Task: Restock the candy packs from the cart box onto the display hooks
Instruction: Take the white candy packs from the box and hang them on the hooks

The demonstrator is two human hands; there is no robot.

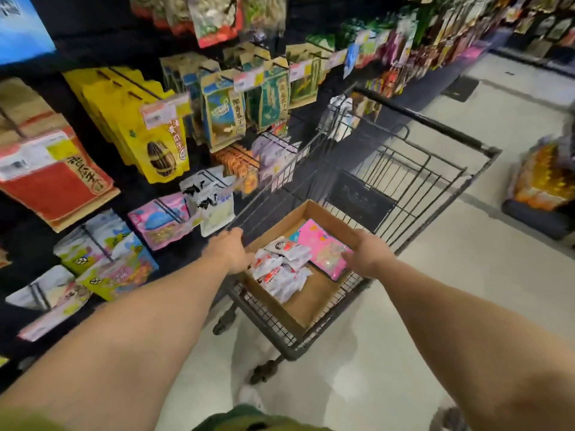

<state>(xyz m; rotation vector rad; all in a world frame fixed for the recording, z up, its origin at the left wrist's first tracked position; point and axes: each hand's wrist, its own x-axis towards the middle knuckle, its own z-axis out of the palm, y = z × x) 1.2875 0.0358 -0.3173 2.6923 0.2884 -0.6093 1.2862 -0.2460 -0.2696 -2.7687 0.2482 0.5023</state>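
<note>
The candy packs lie in an open cardboard box (pixel 314 301) inside the wire cart (pixel 413 181): a loose heap of white-and-red packs (pixel 281 265) toward the left and flat pink packs (pixel 322 247) toward the right, with bare cardboard showing in front of them. The left hand (pixel 231 250) rests at the box's left wall and cart rim, while the right hand (pixel 364 256) reaches onto the pink packs; whether either hand's fingers grip anything cannot be told. Beside the cart, display hooks (pixel 168 209) carry hanging snack bags (pixel 155 141).

Perhaps "椰香瓜子" on blue-tan pack (pixel 224 115)
</note>
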